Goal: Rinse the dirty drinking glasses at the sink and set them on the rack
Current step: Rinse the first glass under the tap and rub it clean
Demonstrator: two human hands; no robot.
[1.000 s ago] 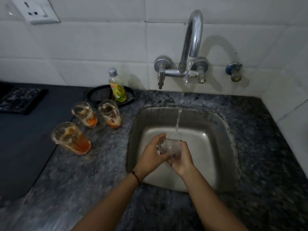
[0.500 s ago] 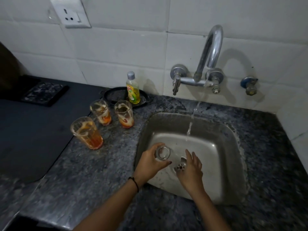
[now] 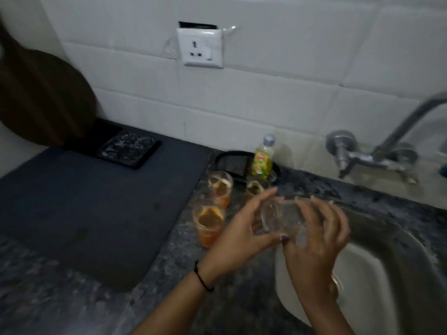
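A clear rinsed glass lies on its side in the air above the sink's left rim, its mouth to the left. My left hand grips it at the mouth end and my right hand wraps its base. Three dirty glasses with orange residue stand on the granite counter to the left: the nearest one, one behind it, and a third glass partly hidden by my left fingers. The steel sink is at the lower right, with the tap on the wall above.
A dark drying mat covers the counter on the left, with a small black tray at its back. A yellow dish-soap bottle stands in a black round dish. A wall socket is on the white tiles.
The glass has come up out of the sink and leftward to the sink's rim. My right hand has taken hold of it again. The view has swung left.
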